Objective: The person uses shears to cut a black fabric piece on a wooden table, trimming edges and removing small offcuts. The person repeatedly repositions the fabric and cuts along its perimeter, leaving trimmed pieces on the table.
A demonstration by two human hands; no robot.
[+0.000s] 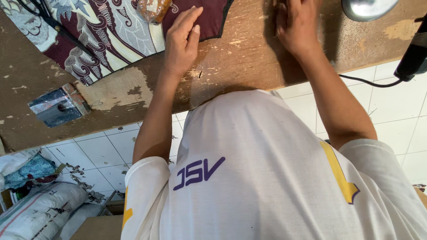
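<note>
Head view: left hand (182, 40) flat, open, on patterned fabric (102, 31); right hand (296, 24) apart, grip unclear.

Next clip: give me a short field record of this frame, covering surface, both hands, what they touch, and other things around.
surface: worn wooden table, paint chipped
left hand: flat, fingers on the edge of a maroon patterned fabric
right hand: resting on bare wood, apart from the fabric; whether it holds anything cannot be told
on fabric: small clear plastic packet
on table: metal plate near the front edge
top right: lamp head, black cable
floor: white tiles, sacks at lower left
</note>
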